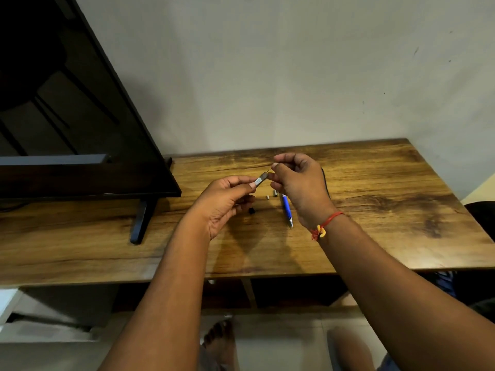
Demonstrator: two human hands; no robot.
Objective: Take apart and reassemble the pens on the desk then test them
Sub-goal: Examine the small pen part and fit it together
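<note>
At frame centre, above the worktop (375, 210), our left grip (225, 199) pinches the dark pen barrel (261, 180) while our right grip (300, 183) pinches a thin refill (269, 171) at its mouth — a skewed push could bend it, or a slip scatter the small parts (267, 197) below.

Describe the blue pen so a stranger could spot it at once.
On the wooden desk, right of the dark screen, the blue pen lies beneath the right hand. It alone is long and blue; neighbouring bits are tiny, grey or black.
</note>
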